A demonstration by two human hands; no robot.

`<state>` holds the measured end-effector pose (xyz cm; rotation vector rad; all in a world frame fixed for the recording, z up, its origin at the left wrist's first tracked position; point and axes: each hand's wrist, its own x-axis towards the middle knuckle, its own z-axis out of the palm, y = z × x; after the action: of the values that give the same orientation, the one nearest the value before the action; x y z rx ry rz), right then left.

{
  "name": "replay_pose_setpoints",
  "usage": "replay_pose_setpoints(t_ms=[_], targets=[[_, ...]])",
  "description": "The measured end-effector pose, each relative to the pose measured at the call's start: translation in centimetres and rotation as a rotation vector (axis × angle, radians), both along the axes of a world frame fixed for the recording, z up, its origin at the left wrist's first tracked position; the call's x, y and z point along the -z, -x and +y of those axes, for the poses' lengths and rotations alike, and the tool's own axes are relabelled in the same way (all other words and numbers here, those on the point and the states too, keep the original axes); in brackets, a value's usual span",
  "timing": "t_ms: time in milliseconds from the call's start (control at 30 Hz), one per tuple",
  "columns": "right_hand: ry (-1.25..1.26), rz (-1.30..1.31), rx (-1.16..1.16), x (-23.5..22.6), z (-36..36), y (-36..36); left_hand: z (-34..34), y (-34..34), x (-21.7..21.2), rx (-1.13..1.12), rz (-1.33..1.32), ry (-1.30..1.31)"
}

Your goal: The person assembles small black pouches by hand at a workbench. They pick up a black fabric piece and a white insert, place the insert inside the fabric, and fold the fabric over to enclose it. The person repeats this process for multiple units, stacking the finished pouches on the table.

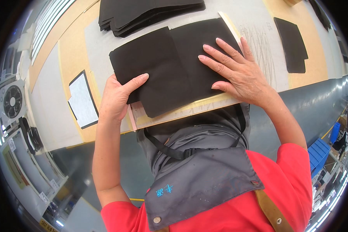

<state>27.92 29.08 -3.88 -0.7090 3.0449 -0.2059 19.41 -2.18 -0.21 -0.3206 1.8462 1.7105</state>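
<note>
A black sheet panel [150, 69] lies at the near edge of the table, overlapping another black panel [205, 50] to its right. My left hand [120, 92] pinches the left edge of the left panel, thumb on top and fingers hidden beneath. My right hand [239, 73] rests on the right panel with its fingers spread flat. Under both panels is a pale board [189, 112], its near edge and corners showing. The material's exact kind cannot be made out.
Stacked black panels [150, 15] lie beyond my hands. A white piece with black edging [83, 100] is at the left, a single black panel [292, 46] at the right. A fan [12, 101] stands far left; a blue crate [319, 154] sits beyond the table, right.
</note>
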Motion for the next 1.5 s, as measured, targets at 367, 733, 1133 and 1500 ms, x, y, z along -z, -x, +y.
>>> replay_pose_setpoints(t_ms=[367, 733, 1133, 1500], targets=[[0.002, 0.003, 0.001, 0.09, -0.02, -0.02, -0.07, 0.05, 0.37, -0.007, -0.008, -0.008], [-0.005, 0.007, 0.000, 0.14, 0.04, 0.01, -0.06, 0.08, 0.41, 0.000, -0.006, -0.007], [0.038, 0.034, -0.017, -0.12, -0.03, 0.00, -0.07, -0.01, 0.47, 0.016, 0.003, -0.022], [0.054, 0.022, 0.005, 0.00, -0.03, -0.04, -0.01, 0.11, 0.46, -0.005, -0.015, 0.003]])
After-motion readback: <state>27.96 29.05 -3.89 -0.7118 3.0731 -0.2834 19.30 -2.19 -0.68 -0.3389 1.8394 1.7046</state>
